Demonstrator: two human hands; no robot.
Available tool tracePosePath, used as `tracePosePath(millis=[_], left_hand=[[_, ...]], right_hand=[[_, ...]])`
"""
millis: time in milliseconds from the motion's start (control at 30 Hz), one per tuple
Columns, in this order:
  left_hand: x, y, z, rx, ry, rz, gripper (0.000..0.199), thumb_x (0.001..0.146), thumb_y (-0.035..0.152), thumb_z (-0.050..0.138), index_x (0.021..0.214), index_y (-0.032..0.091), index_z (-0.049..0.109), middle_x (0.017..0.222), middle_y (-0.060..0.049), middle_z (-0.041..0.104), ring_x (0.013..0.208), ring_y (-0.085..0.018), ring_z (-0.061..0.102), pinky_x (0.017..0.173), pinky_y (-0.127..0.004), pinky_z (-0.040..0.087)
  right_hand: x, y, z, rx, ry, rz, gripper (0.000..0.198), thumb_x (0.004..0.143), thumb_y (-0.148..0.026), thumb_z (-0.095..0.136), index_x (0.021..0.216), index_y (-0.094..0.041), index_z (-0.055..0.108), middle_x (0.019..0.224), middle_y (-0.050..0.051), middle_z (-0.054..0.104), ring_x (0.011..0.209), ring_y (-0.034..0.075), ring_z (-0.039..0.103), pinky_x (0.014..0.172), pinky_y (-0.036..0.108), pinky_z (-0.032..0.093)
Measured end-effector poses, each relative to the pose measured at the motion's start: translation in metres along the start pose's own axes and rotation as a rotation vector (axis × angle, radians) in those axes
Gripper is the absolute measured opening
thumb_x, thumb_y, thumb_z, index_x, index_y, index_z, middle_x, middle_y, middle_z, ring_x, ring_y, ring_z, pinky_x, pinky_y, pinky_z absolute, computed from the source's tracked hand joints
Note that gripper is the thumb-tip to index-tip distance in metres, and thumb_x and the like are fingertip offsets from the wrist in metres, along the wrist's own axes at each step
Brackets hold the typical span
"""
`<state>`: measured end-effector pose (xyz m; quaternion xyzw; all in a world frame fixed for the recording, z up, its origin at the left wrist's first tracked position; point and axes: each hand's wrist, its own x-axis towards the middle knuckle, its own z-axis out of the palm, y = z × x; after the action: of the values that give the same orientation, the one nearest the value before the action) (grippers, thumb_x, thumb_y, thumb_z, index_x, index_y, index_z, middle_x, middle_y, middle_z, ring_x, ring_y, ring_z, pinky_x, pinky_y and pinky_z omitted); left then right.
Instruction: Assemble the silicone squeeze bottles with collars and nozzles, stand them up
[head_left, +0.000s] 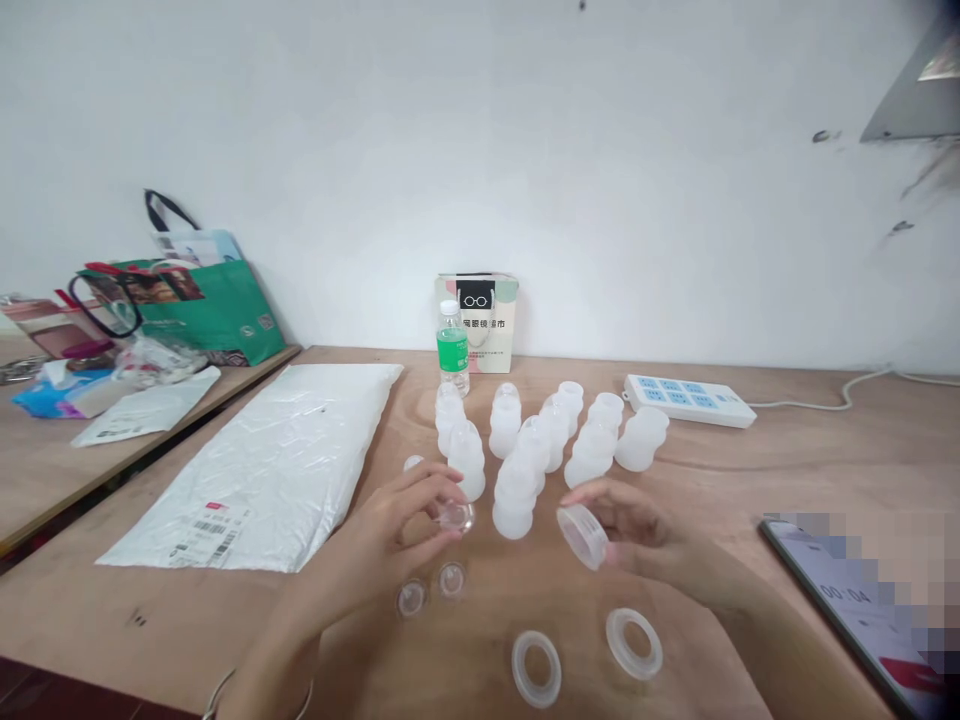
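Note:
My left hand (420, 510) pinches a small clear round cap (457, 515) between thumb and fingers. My right hand (637, 530) grips a translucent white screw ring (583, 537) by its edge, tilted with its opening toward the left. The two hands are apart, in front of several milky white wavy-sided bottles (514, 510). Some of the bottles carry clear domed tops. Two small clear round pieces, one a clear piece (411, 598) and the other a clear piece (451, 580), lie below my left hand. Two more rings, a left ring (536, 669) and a right ring (634, 644), lie flat near me.
A white padded mailer (300, 450) covers the table's left part. Behind the bottles stand a green-labelled water bottle (452, 350) and a paper bag (495, 330). A power strip (690, 400) lies at the back right, a phone (832, 600) at the right. A green bag (217, 310) stands far left.

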<state>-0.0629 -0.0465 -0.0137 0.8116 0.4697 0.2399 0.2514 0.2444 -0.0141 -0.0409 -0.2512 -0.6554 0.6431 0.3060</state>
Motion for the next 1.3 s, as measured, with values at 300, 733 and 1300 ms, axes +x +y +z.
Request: tracePosePath(millis=[300, 733, 1300], left_hand=[[0.021, 0.072, -0.021, 0.215, 0.094, 0.239, 0.029, 0.09, 0.029, 0.058, 0.119, 0.031, 0.055, 0.096, 0.001, 0.063, 0.083, -0.014, 0.061, 0.074, -0.025, 0.05], [0.035, 0.085, -0.019, 0.335, 0.351, 0.364, 0.024, 0.086, 0.042, 0.063, 0.09, 0.02, 0.053, 0.081, 0.001, 0.06, 0.071, -0.013, 0.055, 0.061, -0.025, 0.044], [0.036, 0.08, -0.012, 0.562, 0.133, 0.269, 0.019, 0.092, 0.038, 0.054, 0.093, 0.019, 0.055, 0.09, -0.002, 0.059, 0.078, -0.017, 0.059, 0.064, -0.03, 0.049]], right_hand=[[0.043, -0.016, 0.033, 0.418, 0.079, -0.155, 0.035, 0.084, -0.033, 0.069, 0.119, -0.031, 0.065, 0.108, 0.002, 0.07, 0.102, 0.016, 0.063, 0.091, 0.03, 0.047], [0.053, -0.018, 0.036, 0.552, -0.047, -0.16, 0.034, 0.082, -0.028, 0.073, 0.115, -0.029, 0.065, 0.099, 0.002, 0.071, 0.09, 0.013, 0.066, 0.081, 0.026, 0.049], [0.055, 0.003, 0.047, 0.746, 0.073, -0.055, 0.028, 0.075, -0.026, 0.08, 0.101, -0.02, 0.072, 0.091, 0.001, 0.073, 0.083, 0.009, 0.067, 0.078, 0.016, 0.053]])
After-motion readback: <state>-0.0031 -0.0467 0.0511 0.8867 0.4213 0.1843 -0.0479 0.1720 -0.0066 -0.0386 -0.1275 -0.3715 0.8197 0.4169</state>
